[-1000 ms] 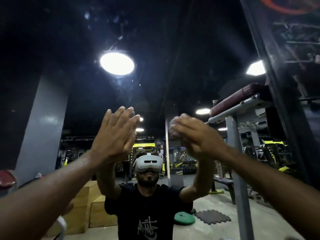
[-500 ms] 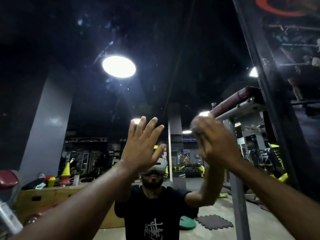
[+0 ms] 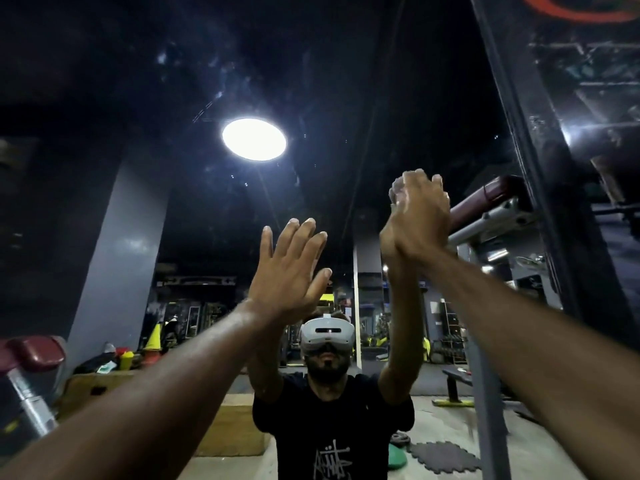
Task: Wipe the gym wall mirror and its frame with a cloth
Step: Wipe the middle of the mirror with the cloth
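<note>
The wall mirror (image 3: 194, 81) fills most of the view, its glass smeared and speckled near the reflected ceiling lamp. Its dark frame (image 3: 540, 188) runs down the right side. My left hand (image 3: 289, 271) lies flat against the glass with fingers straight and spread. My right hand (image 3: 417, 220) is higher, to the right, pressing a pale cloth (image 3: 396, 192) on the mirror; only a small edge of cloth shows above and left of the fingers. My reflection with a white headset shows below the hands.
A bench with a maroon pad (image 3: 485, 202) on a grey steel post (image 3: 485, 393) stands close at the right. Another maroon pad (image 3: 31, 353) on a metal tube sits at the lower left. Reflected wooden boxes, floor mats and gym gear lie behind me.
My right hand with the cloth has slid up and to the right across the glass. My left hand has shifted right along the mirror and stays flat.
</note>
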The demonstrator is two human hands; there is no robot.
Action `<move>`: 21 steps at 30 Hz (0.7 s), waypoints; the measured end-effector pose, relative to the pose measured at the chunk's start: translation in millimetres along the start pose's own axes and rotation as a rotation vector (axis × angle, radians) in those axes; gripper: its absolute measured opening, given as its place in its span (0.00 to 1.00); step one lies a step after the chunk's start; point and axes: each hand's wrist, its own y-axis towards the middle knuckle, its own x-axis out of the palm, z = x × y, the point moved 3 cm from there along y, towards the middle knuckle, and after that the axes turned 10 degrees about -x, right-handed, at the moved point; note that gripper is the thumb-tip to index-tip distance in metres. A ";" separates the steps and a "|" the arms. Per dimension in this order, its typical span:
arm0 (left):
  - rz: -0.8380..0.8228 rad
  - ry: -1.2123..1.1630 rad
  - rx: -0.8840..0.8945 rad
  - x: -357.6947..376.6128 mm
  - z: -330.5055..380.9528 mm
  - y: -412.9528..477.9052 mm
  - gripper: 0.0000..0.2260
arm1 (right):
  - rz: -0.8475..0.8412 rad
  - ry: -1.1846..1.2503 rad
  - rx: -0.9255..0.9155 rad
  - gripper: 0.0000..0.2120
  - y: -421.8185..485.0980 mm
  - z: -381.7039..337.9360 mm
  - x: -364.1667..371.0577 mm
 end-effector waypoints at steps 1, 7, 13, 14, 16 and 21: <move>-0.003 -0.004 -0.003 -0.2 0.3 0.5 0.29 | 0.014 -0.003 0.029 0.15 -5.1 -12.8 6.4; 0.008 -0.025 -0.014 -0.8 1.0 -2.9 0.28 | -0.358 0.066 -0.783 0.24 -62.7 -19.7 -0.7; -0.057 0.010 0.003 -3.1 9.8 -10.5 0.28 | 0.051 0.108 0.193 0.20 -81.5 33.1 -26.2; -0.056 0.013 0.018 -1.7 12.5 -15.4 0.29 | 0.082 0.062 0.209 0.21 -95.7 19.1 -26.1; -0.048 -0.013 0.036 0.5 15.8 -17.8 0.29 | -0.020 0.015 -0.056 0.22 -122.3 -10.8 -21.1; -0.016 -0.047 0.065 1.9 23.1 -16.1 0.29 | -0.360 0.095 -0.423 0.29 -132.4 5.6 -23.9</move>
